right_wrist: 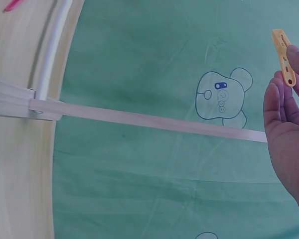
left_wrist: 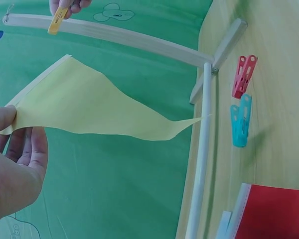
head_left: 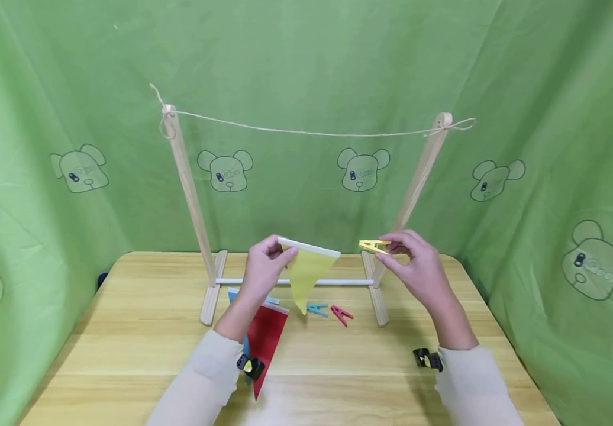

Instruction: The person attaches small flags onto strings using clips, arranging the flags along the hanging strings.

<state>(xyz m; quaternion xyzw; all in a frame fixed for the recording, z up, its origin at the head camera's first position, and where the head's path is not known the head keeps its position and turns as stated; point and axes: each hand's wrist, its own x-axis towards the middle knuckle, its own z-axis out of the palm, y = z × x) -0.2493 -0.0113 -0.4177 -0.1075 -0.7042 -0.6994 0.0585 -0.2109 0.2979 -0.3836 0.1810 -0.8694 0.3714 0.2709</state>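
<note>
My left hand [head_left: 266, 266] pinches the white-edged top corner of a yellow triangular pennant [head_left: 309, 272], which hangs point down above the table. In the left wrist view the pennant [left_wrist: 94, 107] spreads out from thumb and fingers, its tip curling. To the right, my right hand [head_left: 418, 263] holds a yellow clothespin [head_left: 373, 245] by one end between thumb and fingers, its other end pointing left toward the pennant. The right wrist view shows the same clothespin [right_wrist: 284, 57] at the fingertips. Both hands are below the string [head_left: 296, 131], apart from it.
A wooden stand has a left post [head_left: 189, 189], a right post [head_left: 423, 171] and a white crossbar [head_left: 344, 282]. On the table [head_left: 338, 378] lie a blue clothespin [head_left: 317, 309], a pink clothespin [head_left: 342, 315], and a red pennant [head_left: 266, 337] over a blue pennant [head_left: 233, 294], partly behind my left arm.
</note>
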